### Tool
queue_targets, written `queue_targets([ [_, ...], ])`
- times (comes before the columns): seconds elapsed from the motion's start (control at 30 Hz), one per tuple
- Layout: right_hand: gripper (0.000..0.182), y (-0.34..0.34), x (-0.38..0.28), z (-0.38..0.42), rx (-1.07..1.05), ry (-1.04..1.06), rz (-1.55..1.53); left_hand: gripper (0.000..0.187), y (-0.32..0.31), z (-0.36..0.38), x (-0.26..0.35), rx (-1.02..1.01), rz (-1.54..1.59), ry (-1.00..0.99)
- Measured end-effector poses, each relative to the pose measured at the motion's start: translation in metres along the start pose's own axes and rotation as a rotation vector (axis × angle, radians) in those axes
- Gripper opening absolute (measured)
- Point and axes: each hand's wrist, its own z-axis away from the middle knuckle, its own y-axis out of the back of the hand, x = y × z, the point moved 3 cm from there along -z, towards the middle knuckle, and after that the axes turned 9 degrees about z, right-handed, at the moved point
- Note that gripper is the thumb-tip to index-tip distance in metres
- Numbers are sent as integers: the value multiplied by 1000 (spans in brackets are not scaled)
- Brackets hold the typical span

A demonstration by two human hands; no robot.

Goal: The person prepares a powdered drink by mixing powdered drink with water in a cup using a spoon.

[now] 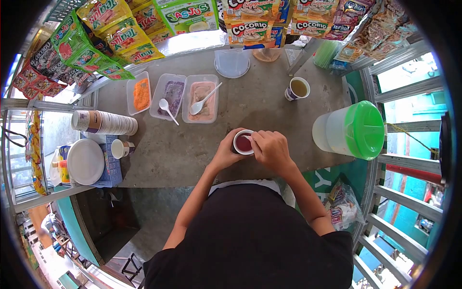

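My left hand [226, 150] curls around a round, white-rimmed cup [244, 142] of dark red liquid, near the middle of the mottled grey table [149, 166]; my right hand [272, 150] bends over the rim, pinching what I cannot tell. Far left, clear plastic tubs [199, 120] hold orange, purple and pinkish powders. Right stands a green-lidded jug [344, 130]; glossy sachets [252, 29] overhang the far edge.

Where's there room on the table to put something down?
The grey tabletop has bare room between the small printed paper cup and the left hand, and between the right hand and the translucent plastic container with the green lid. It's crowded at the left end, by the stacked white paper cups, and farther back, by three clear plastic tubs.
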Motion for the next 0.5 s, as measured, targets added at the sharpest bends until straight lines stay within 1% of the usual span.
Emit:
queue_targets([
  [0.07,12,-3,3,1,-55,1,21,72,0,1,-2,-1,10,23],
  [0.1,12,-4,3,2,-55,0,21,72,0,1,-2,-2,10,23],
  [0.17,12,-4,1,2,-14,9,-82,72,0,1,-1,2,18,45],
  [0.2,12,-4,0,1,-14,9,-82,72,0,1,-2,2,18,46],
  [0.27,11,-2,-1,0,-5,3,28,72,0,0,-1,1,-16,10],
  [0.4,12,-3,0,1,-63,-26,-14,71,0,0,1,1,-21,24],
  [0.47,13,-1,-1,0,7,-29,-74,71,0,0,0,1,5,22],
  [0.5,13,-1,-1,0,7,-30,-74,71,0,0,1,0,5,22],
])
